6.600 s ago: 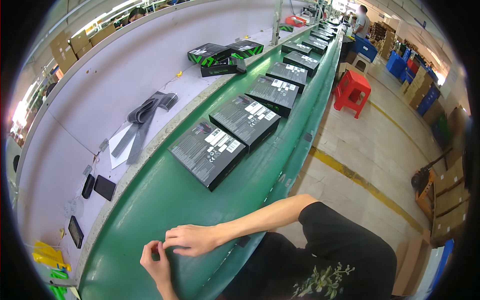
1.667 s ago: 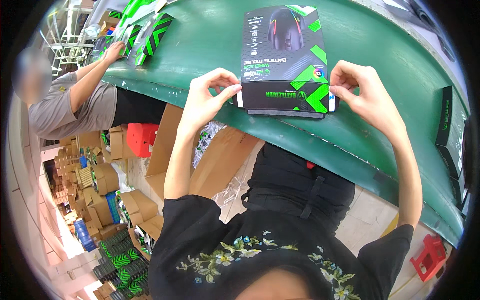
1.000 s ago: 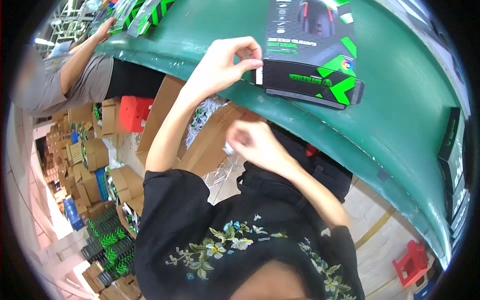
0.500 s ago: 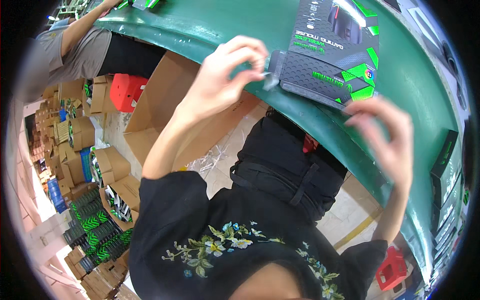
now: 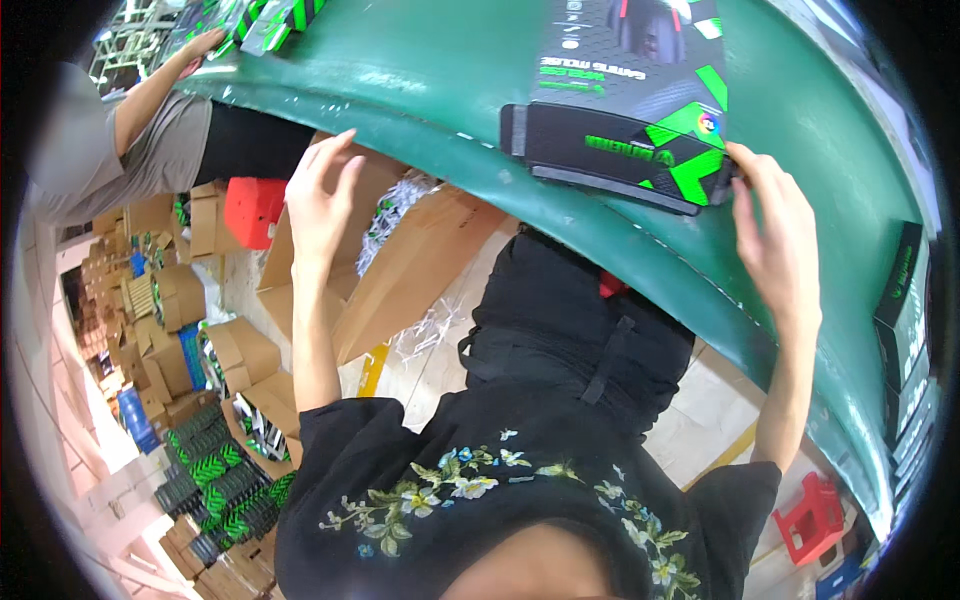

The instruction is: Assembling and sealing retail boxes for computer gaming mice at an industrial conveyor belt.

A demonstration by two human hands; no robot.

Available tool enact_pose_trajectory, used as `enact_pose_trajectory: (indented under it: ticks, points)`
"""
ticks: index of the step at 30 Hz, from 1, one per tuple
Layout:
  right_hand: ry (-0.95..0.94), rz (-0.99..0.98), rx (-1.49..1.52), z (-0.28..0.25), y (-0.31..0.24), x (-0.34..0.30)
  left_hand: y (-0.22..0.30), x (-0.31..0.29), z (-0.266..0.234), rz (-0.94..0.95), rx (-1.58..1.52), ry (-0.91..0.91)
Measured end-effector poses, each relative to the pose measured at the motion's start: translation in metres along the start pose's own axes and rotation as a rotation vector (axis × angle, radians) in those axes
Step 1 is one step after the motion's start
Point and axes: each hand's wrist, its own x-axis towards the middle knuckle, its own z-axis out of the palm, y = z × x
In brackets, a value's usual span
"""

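Observation:
A black-and-green computer mouse box (image 5: pixel 610 125) lies flat on the green table, its end flaps on the side toward me. My right hand (image 5: pixel 775 225) is at its right corner, fingertips against the edge, thumb and fingers apart. Off to the left, my left hand (image 5: pixel 322 195) is raised above a large cardboard carton (image 5: pixel 425 250). Its fingers are spread and nothing shows in them. White shredded strips (image 5: pixel 392 215) fill part of that carton.
The table edge (image 5: pixel 450 145) curves in front of me. Another person's arm (image 5: pixel 155 100) reaches toward green-and-black packages (image 5: pixel 285 25) at the far left. Dark boxes (image 5: pixel 898 300) stand at the right. Red stools (image 5: pixel 252 212) and stacked cartons (image 5: pixel 240 350) are on the floor.
My left hand has moved left from beside the mouse box to above the carton; the small clear scrap at its fingertips is gone from it. The right hand has come to the box's corner.

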Motion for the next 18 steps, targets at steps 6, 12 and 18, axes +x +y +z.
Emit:
enact_pose_trajectory:
  ticks: [6,12,18]
  points:
    - [0.073,-0.112,-0.123,0.007,-0.004,0.0,0.092,0.054,0.041,0.782,0.156,-0.103]
    - [-0.002,-0.052,0.292,0.001,0.008,0.001,0.112,0.074,0.048,0.796,0.135,-0.36]
    - [-0.095,0.07,0.738,-0.029,0.026,0.01,0.122,0.081,0.021,0.469,-0.76,-0.681]
